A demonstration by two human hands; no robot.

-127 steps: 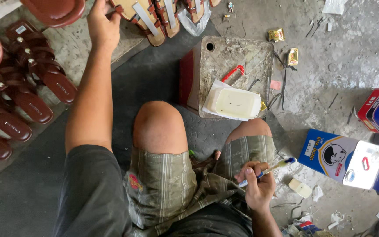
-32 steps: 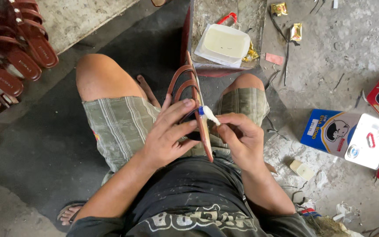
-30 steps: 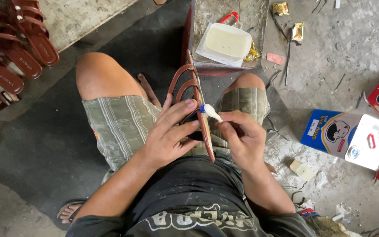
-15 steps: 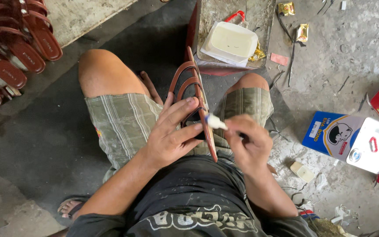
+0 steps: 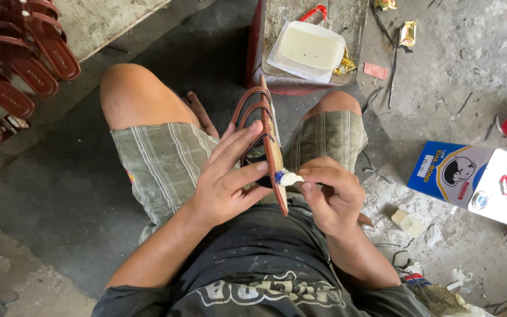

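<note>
My left hand (image 5: 225, 183) is wrapped around a brown sandal (image 5: 263, 136), holding it up on its edge over my lap, between my knees. My right hand (image 5: 331, 196) pinches a little brush (image 5: 287, 178), and its white gluey tip touches the sandal's edge. A white tub (image 5: 306, 49) sits on a red stand (image 5: 257, 44) past my knees.

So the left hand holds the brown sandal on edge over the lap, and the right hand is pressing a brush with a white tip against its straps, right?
Not quite. The head view shows the right hand pressing the brush's white tip against the edge of the sole, not the straps. The rest stands: the left hand holds the brown sandal on edge over the lap.
</note>
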